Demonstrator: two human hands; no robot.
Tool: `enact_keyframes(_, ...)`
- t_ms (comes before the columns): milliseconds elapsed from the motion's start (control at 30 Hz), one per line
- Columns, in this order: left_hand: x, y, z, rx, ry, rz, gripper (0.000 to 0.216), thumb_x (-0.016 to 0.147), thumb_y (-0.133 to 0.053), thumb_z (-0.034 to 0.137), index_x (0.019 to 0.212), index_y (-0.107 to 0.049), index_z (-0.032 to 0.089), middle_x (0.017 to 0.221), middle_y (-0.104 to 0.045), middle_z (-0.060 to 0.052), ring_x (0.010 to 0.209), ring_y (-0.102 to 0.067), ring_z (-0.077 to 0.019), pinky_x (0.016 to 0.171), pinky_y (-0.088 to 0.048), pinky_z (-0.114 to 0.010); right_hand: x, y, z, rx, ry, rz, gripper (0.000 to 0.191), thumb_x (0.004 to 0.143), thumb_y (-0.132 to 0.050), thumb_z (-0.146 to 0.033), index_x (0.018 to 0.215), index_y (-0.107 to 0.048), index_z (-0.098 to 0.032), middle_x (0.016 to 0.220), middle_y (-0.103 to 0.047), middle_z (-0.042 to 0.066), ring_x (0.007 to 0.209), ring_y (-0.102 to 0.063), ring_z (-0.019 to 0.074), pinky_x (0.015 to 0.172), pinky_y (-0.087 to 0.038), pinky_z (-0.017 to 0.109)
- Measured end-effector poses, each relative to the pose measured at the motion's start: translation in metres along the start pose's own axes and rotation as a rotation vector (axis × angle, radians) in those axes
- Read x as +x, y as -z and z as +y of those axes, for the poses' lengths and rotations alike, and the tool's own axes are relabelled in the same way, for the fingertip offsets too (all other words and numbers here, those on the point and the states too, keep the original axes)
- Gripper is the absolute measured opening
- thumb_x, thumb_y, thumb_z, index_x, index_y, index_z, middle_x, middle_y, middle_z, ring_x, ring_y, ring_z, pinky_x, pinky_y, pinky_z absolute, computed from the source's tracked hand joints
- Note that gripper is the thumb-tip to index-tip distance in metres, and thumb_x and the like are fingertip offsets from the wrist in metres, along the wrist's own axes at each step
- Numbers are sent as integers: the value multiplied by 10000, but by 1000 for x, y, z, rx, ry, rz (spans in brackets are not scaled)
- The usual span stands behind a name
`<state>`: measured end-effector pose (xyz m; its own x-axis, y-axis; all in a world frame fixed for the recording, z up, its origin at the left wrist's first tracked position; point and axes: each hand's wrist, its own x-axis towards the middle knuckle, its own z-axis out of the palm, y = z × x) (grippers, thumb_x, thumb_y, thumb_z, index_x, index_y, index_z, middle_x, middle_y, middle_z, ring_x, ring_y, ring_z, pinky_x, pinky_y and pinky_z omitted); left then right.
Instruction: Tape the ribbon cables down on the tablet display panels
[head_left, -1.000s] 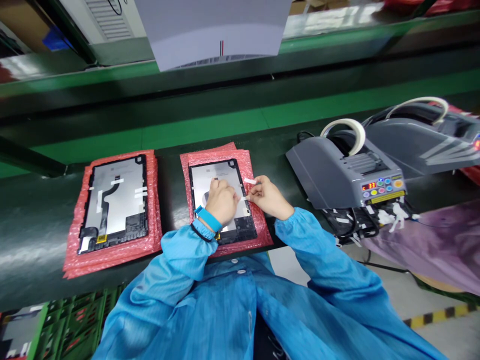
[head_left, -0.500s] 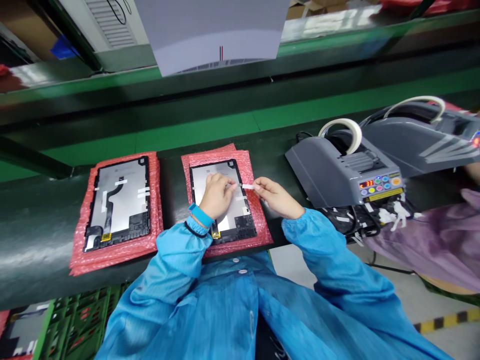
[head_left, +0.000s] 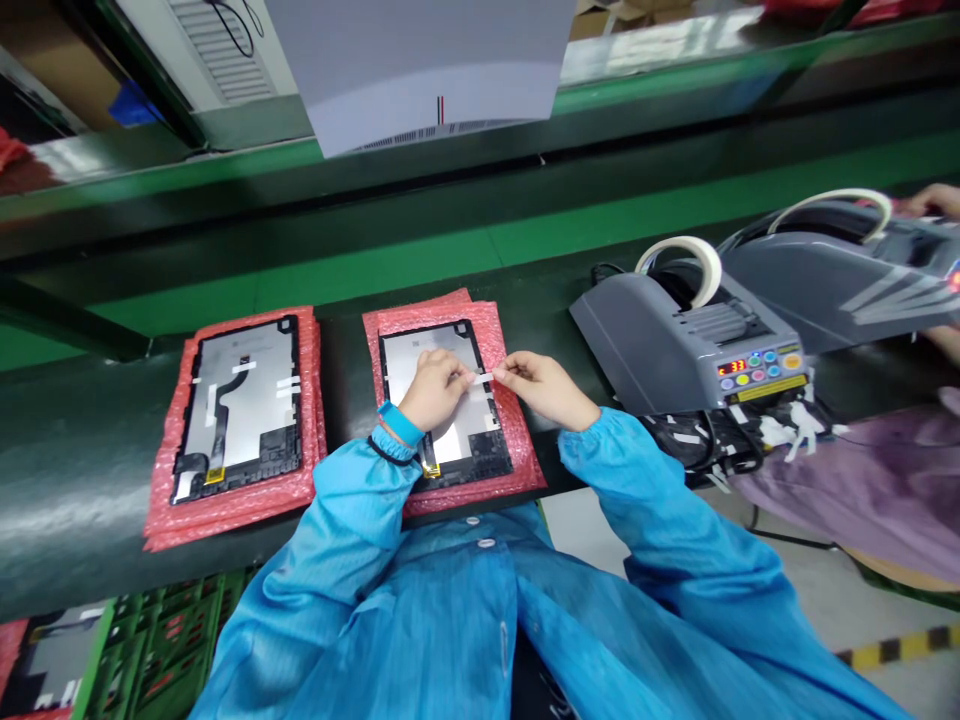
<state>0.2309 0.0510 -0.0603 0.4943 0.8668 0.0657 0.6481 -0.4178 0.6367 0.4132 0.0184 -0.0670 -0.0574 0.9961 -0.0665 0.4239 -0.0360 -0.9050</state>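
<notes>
Across a dark, glossy desk (head_left: 67,440), two workpieces are laid side by side. Nearest the hands, a flat, rectangular panel with a silver-grey back and black border (head_left: 461,435) is rested on stacked sheets of pink-red bubble wrap (head_left: 523,455), by which its underside is presumably cushioned. Over its right edge, a short, narrow strip of white tape (head_left: 484,378) is suspended between the hands. Its left end is pinched by the closed fingers of the left hand (head_left: 437,390), its right end by those of the right hand (head_left: 551,388); it is probably gripped at both ends so as to be kept straight. Much of the panel's middle is hidden by the left hand.

To the left, a second silver-and-black panel with white tape pieces (head_left: 251,415) is similarly bedded, well apart. The desk's right side is occupied by a grey plastic tape dispenser (head_left: 652,345) topped by a cream tape roll (head_left: 711,275), by which rightward room is limited. Beyond it, a second grey dispenser (head_left: 817,265) is attended by a co-worker's hand (head_left: 937,200). Below, a green plastic crate (head_left: 169,650) is partly shown.
</notes>
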Motion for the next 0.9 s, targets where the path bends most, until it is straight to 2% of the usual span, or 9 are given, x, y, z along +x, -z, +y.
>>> enact_keyframes(200,3,-4,-5,67,26,-21,167,850,-538,198,698,-603,172,769,-565,-27,842,-519,-193,939,-360,-428,7,-9,3,-81,81,-21,99,763,-552,-241,673,-547,-199,649,-573,-7,631,-510,138,635,-404,270)
enact_keyframes(400,2,-12,-2,196,85,-8,188,852,-542,232,704,-634,160,810,-565,-48,886,-511,-216,1056,-260,-515,9,-15,8,-198,84,21,119,743,-542,-174,638,-500,-210,659,-513,-3,660,-487,151,688,-402,291)
enact_keyframes(633,-3,-12,1,244,60,1,173,851,-551,245,732,-648,166,822,-559,-54,918,-503,-237,1081,-244,-539,6,-16,6,-255,50,-23,136,754,-537,-157,638,-486,-209,670,-495,0,632,-468,146,692,-405,300)
enact_keyframes(900,-5,-8,8,305,85,-44,182,857,-547,257,775,-667,147,859,-571,-77,970,-504,-246,1109,-237,-509,6,-14,3,-310,38,-31,122,760,-557,-154,646,-532,-193,652,-535,-8,610,-490,125,638,-397,260)
